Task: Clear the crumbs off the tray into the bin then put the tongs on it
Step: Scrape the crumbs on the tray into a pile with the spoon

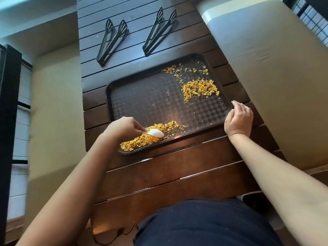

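Observation:
A dark checkered tray (142, 96) lies on the slatted wooden table (177, 174). Yellow crumbs (142, 140) are heaped along its near left edge, with another heap (199, 88) and scattered bits at the far right. My left hand (122, 127) holds a white plastic spoon (155, 133) whose bowl rests on the near heap. My right hand (238, 118) grips the tray's right rim near the front corner. Two pairs of black tongs lie on the table beyond the tray, one at the left (111, 41) and one at the right (159, 31). No bin is in view.
Beige cushioned seats flank the table on the left (53, 103) and right (275, 86). A dark frame (8, 121) stands at the far left. My dark-clothed lap (204, 224) is at the table's near end.

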